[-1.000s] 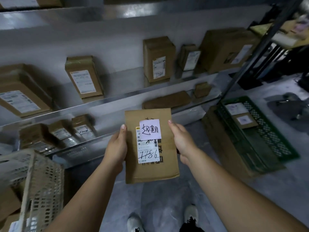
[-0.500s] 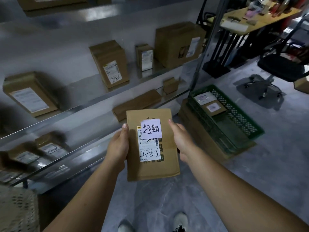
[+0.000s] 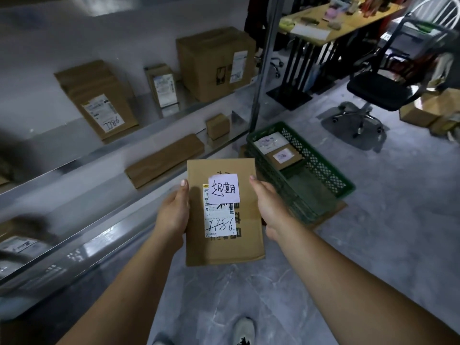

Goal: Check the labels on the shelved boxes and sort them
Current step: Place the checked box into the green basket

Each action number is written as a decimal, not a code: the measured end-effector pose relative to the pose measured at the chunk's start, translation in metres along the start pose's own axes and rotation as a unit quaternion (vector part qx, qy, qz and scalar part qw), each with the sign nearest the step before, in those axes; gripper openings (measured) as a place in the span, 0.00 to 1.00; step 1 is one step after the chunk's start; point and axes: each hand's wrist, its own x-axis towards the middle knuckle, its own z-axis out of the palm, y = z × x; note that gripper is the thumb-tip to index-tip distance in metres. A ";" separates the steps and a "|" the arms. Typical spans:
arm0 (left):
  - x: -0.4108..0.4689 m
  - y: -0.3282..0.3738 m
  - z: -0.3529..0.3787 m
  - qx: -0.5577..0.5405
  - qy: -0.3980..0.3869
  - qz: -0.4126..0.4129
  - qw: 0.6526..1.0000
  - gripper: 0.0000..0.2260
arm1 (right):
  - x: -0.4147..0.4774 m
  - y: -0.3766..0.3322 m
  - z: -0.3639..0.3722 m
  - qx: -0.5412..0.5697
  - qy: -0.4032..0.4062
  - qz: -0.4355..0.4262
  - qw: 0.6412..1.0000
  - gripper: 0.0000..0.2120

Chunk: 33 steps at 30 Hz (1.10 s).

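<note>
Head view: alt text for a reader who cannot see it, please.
The left hand and right hand hold a flat cardboard box by its side edges. Its shipping label reads 7786 under a white handwritten note. Metal shelves of labelled boxes run at left, and a green crate sits on flattened cardboard ahead.

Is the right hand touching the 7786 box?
Touching. The head view shows the right hand with its thumb against the right edge of the 7786 box, no gap between them. The left hand grips the opposite edge.

Parcel stockroom: metal shelving (image 3: 159,130) with labelled cardboard boxes (image 3: 215,63), green crate (image 3: 321,168), desk (image 3: 343,23), office chair (image 3: 388,88).
</note>
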 end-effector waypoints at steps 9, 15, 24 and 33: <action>0.020 0.005 0.061 0.030 -0.049 -0.009 0.998 0.20 | 0.013 -0.005 -0.049 0.047 0.036 0.018 0.998 0.16; 0.041 0.030 0.110 0.068 -0.126 0.005 0.990 0.24 | 0.021 -0.013 -0.085 0.095 0.114 0.005 0.989 0.20; 0.050 0.040 0.191 0.112 -0.226 -0.003 0.968 0.22 | 0.020 -0.006 -0.146 0.136 0.208 0.031 0.968 0.19; 0.036 0.052 0.275 0.134 -0.256 0.004 0.957 0.22 | 0.035 -0.016 -0.228 0.155 0.217 0.034 0.963 0.08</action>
